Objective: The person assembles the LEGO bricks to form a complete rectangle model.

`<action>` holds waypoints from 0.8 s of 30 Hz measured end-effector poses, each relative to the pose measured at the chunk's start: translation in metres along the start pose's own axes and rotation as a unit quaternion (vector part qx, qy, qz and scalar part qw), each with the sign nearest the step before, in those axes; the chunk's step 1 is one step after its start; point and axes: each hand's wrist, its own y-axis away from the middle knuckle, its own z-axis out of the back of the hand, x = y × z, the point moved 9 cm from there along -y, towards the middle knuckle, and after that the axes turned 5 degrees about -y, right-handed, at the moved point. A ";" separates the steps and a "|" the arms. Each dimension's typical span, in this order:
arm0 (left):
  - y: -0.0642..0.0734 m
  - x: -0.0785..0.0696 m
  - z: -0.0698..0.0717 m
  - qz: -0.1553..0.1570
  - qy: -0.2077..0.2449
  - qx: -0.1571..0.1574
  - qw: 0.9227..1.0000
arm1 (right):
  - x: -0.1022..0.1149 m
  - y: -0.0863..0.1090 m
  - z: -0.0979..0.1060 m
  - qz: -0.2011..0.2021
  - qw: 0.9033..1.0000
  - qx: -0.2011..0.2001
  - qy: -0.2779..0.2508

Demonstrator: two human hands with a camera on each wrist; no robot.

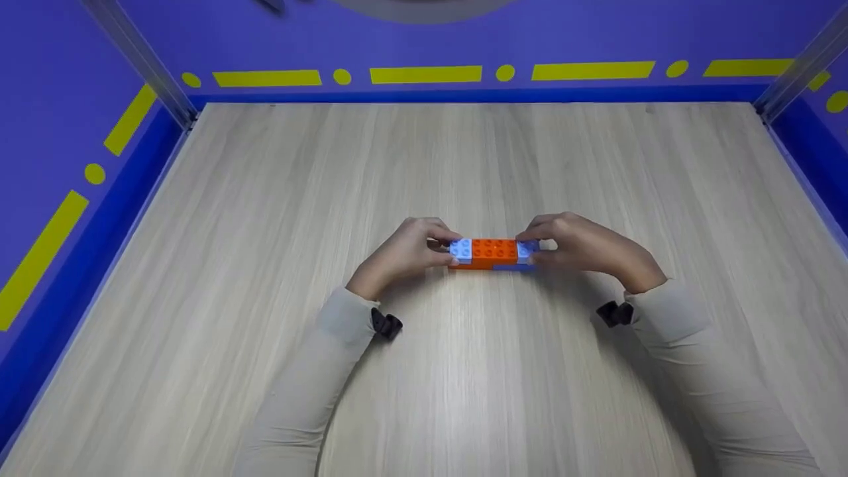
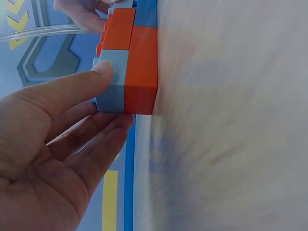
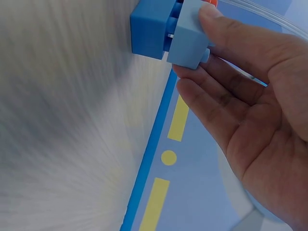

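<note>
A two-layer row of toy building bricks lies on the table in front of me. On its upper layer, an orange brick (image 1: 494,249) sits between two light blue bricks. The lower layer has an orange brick (image 2: 143,72) at the left and a darker blue brick (image 3: 150,29) at the right. My left hand (image 1: 417,248) pinches the left light blue brick (image 2: 115,91) between thumb and fingers. At the other end, my right hand (image 1: 576,246) pinches the right light blue brick (image 3: 186,38). In the right wrist view, studs show in a narrow gap between that brick and the darker blue one.
The wood-grain table (image 1: 278,199) spreads around the bricks. Blue-purple walls (image 1: 424,43) with yellow dashes and dots stand behind and at both sides, with metal posts (image 1: 149,66) at the corners. A black wrist device (image 1: 386,324) sits on each sleeve.
</note>
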 end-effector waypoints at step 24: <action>0.000 -0.001 0.000 -0.005 -0.004 0.005 1.000 | -0.002 -0.002 -0.001 -0.016 1.000 -0.012 -0.006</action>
